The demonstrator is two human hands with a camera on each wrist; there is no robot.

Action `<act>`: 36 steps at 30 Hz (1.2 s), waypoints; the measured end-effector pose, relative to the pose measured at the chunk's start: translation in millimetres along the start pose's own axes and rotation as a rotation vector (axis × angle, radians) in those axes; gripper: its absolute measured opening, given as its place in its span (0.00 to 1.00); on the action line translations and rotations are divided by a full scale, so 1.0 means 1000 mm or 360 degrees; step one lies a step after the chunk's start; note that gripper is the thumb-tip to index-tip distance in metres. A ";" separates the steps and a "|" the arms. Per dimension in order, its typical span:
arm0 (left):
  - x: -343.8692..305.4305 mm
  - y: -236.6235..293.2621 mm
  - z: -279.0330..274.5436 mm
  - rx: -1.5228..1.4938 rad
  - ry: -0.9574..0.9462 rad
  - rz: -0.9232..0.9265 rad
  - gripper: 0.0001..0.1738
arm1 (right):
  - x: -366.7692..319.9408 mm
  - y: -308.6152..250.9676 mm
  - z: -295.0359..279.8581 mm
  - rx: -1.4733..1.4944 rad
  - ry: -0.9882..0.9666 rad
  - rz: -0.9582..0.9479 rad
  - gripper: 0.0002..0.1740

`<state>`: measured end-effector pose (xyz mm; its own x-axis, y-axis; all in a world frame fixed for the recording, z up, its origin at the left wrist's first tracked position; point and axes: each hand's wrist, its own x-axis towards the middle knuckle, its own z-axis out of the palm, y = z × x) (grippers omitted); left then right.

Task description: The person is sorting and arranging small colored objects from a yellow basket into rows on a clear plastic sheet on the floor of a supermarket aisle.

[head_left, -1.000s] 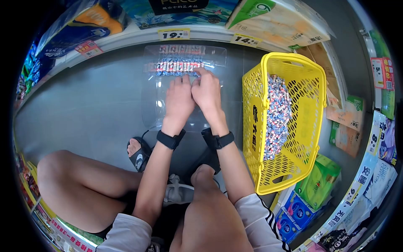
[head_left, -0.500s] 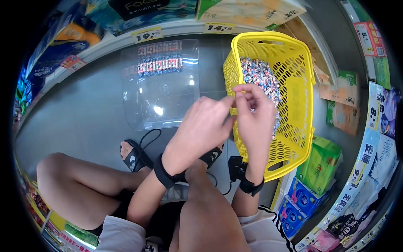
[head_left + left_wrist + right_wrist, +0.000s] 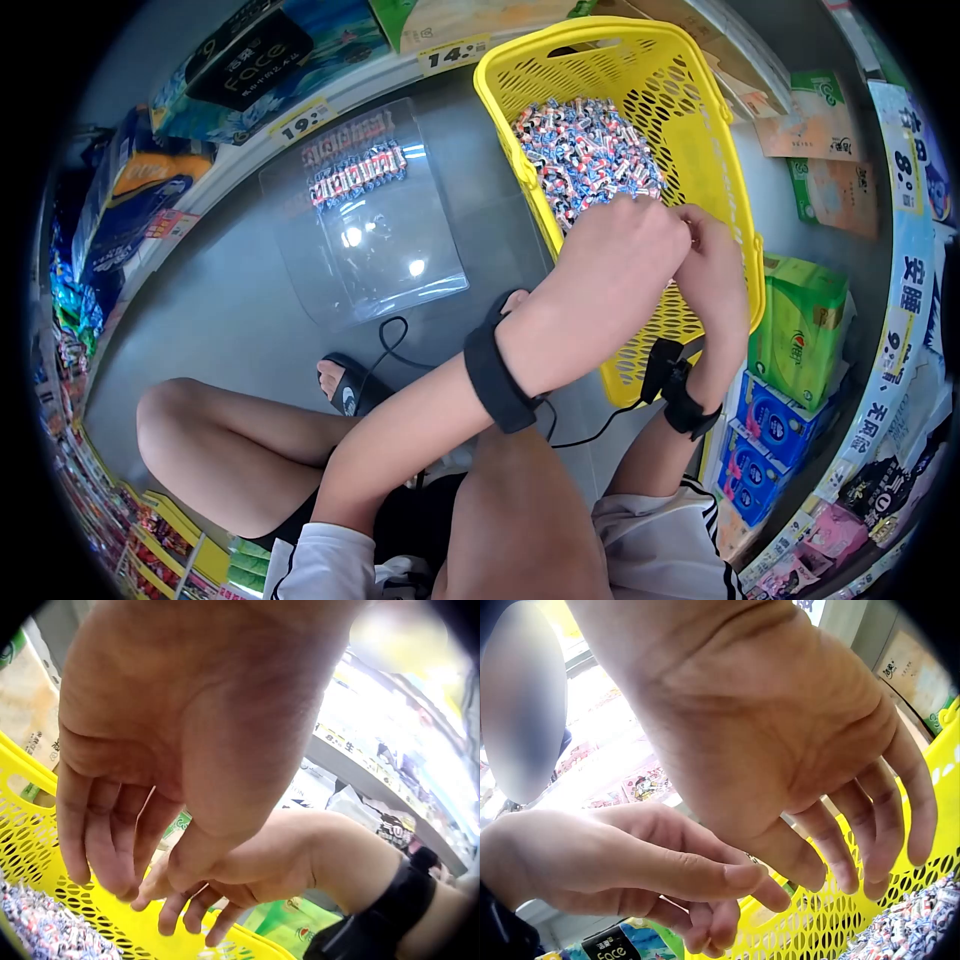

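We observed both hands above the yellow basket [image 3: 752, 310], near its side closest to the person. The left hand [image 3: 622, 262] reached across from the left; the right hand [image 3: 718, 275] was positioned beside it, and the two overlapped in the head view. We could not tell whether they touched.

Finger state, left: we noted the fingers parted and loosely bent, with the thumb extended toward the right hand. Finger state, right: we noted the fingers spread apart and hanging in a relaxed curve, with gaps visible between them.

Material location: we found a heap of small wrapped pieces [image 3: 585, 155] inside the basket, below the hands. A row of wrapped pieces [image 3: 358, 176] lay side by side in a clear plastic container [image 3: 395, 245] on the floor [image 3: 225, 285], left of the basket and near the container's far end.

Surroundings: we recorded a black strap on each wrist, a green pack [image 3: 797, 335] and blue packs [image 3: 765, 430] right of the basket, and a shelf label reading 14 [image 3: 455, 54] beyond the container.
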<state>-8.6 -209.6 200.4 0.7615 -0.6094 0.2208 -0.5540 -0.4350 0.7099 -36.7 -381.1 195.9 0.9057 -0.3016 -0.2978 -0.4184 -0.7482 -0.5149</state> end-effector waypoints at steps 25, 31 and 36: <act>0.099 -0.061 0.107 0.0217 -0.0769 -0.0126 0.10 | 0.083 0.123 0.074 0.0072 -0.0145 0.0406 0.18; 0.098 -0.070 0.135 0.0134 -0.1052 -0.0392 0.14 | 0.084 0.128 0.084 0.0210 -0.0214 0.0467 0.17; 0.095 -0.079 0.146 0.0151 -0.1134 -0.0490 0.17 | 0.087 0.140 0.103 0.0332 -0.0136 0.0437 0.14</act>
<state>58.8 -329.6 67.9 0.5036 -0.7167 -0.4825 -0.4036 -0.6889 0.6021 -23.6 -451.7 15.2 0.7523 -0.4178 -0.5095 -0.6584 -0.5066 -0.5567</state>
